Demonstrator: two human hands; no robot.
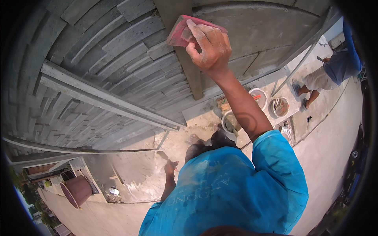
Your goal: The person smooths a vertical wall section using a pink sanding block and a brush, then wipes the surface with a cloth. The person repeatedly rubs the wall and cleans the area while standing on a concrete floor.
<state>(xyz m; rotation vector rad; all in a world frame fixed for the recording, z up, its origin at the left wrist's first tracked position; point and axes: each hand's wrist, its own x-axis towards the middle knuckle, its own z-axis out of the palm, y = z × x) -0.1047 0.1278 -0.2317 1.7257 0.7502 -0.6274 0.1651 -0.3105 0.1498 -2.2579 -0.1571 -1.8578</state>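
Note:
My right hand (208, 45) grips a pink, dust-smeared float (177, 35) high in the head view, against the smooth grey vertical band (193, 74) between stacked grey stone cladding (122, 43) and a plastered wall panel (260, 27). My left hand (170, 168) hangs low beside my body, closed on what looks like a small trowel (162, 155), its blade pointing up and left.
Buckets (257, 103) with tools and grey mix stand on the pale walkway at the right, near a co-worker (334, 67) in blue sleeves. A metal pole (295, 67) leans there. A brown tub (76, 188) is at lower left. Long straight bars (106, 98) cross the cladding.

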